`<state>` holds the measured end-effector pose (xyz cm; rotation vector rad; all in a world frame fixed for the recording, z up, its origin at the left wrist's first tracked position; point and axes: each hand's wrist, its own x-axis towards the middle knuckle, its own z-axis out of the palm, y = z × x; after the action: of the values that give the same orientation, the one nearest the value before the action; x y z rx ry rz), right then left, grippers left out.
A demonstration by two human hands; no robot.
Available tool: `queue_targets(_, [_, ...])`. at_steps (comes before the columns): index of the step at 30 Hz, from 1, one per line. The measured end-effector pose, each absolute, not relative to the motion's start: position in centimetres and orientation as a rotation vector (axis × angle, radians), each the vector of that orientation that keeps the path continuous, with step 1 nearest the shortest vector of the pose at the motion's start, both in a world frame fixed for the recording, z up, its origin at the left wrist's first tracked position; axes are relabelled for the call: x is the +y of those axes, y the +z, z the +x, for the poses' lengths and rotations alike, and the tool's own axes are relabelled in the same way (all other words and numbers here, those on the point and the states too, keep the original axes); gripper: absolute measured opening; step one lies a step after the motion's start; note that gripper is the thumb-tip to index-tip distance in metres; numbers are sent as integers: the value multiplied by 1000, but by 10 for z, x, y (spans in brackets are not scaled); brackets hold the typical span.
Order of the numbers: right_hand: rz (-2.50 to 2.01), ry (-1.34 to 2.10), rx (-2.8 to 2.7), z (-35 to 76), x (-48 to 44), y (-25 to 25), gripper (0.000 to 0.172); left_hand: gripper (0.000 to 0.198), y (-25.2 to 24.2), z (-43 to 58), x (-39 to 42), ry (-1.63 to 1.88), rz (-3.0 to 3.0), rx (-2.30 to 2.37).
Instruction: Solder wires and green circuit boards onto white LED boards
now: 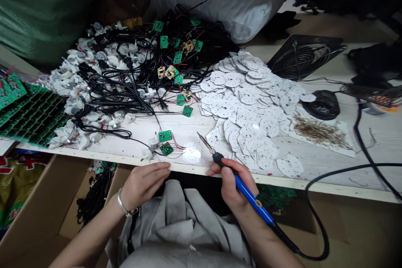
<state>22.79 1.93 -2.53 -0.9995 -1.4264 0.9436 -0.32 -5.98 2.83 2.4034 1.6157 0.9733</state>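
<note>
My right hand (237,180) is closed around a blue-handled soldering iron (248,192). Its bare metal tip points up and left over the bench, near a white round circuit board (191,153). Thin red and dark wires run from that board to a small green circuit board (166,148); a second green board (165,135) lies just behind it. Beside them is a small motor with white plastic parts (150,148). My left hand (147,182) rests at the bench's front edge, its fingers stretched out together and nothing visible in them.
White boards (245,100) are heaped right of centre. Motors (103,63) and black cables (132,88) pile up at the left, near green board panels (34,113). A fan (301,56), a black dish (323,104) and the iron's cord (317,180) lie right. Cardboard boxes (47,201) stand below.
</note>
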Motion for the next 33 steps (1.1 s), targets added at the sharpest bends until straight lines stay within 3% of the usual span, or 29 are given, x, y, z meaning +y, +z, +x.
queue_targets(6, [-966, 940, -1459, 227, 18, -28, 16, 11, 34, 14, -33, 1127, 2183, 1937])
queue_targets(16, [-953, 901, -1521, 232, 17, -34, 16, 14, 25, 32, -1, 595, 2623, 2186])
queue_targets(26, [-803, 819, -1799, 221, 30, -14, 29, 14, 22, 35, 18, 670, 2655, 1852])
queue_targets(33, [-903, 1009, -1392, 229, 19, -29, 15, 12, 18, 27, 15, 782, 2560, 1772])
